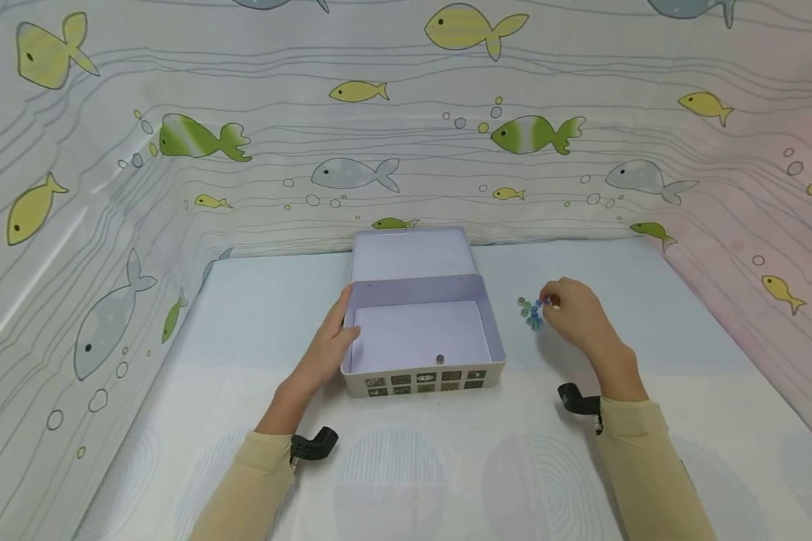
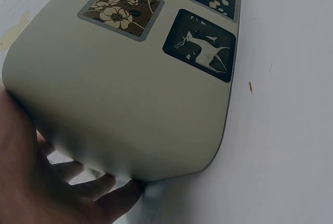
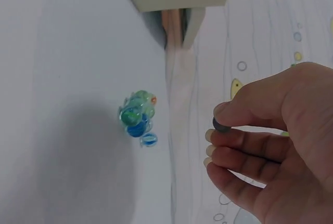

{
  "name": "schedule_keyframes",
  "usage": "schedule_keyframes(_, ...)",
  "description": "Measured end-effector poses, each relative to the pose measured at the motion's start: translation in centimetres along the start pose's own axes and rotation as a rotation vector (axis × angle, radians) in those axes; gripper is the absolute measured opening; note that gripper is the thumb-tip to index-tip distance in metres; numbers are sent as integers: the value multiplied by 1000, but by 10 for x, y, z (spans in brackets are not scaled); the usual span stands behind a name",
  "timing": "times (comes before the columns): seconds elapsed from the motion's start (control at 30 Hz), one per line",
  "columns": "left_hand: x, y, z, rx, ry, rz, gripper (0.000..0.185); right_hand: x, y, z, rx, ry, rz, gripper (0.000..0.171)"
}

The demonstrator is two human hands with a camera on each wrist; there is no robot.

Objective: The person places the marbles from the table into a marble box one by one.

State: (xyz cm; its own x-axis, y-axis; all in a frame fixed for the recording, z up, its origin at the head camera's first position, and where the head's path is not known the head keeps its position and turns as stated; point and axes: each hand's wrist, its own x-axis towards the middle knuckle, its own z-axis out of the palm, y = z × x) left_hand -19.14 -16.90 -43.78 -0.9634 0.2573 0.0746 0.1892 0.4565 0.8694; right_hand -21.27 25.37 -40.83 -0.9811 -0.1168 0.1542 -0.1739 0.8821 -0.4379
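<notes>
An open cream tin box point(image 1: 421, 342) with picture tiles on its front stands mid-table, lid point(image 1: 411, 254) tipped back. My left hand point(image 1: 329, 342) grips its left wall, thumb over the rim, fingers under the box's corner point(image 2: 112, 185). A single dark marble point(image 1: 438, 359) lies inside near the front wall. To the right lies a small heap of blue and green glass marbles point(image 1: 531, 311) point(image 3: 138, 117). My right hand point(image 1: 568, 304) hovers just beside the heap and pinches one dark marble point(image 3: 221, 126) between thumb and forefinger.
The table point(image 1: 446, 458) is covered with a pale blue-and-white cloth. Fish-patterned curtain walls point(image 1: 406, 128) enclose it at the back, left and right. The box's side point(image 2: 119, 89) fills the left wrist view.
</notes>
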Motion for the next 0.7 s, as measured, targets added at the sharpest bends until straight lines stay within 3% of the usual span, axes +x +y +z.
schedule_keyframes(0.23, 0, 1, 0, -4, 3, -1, 71, 0, -15, -3, 30, 69, -44, 18)
schedule_keyframes(0.4, 1, 1, -1, -13, 7, 1, 71, 0, -28, -3, 76, 136, -121, 15)
schedule_keyframes(0.7, 1, 1, 1, -10, 4, 6, 72, -2, -58, -3, 139, 162, -237, 16)
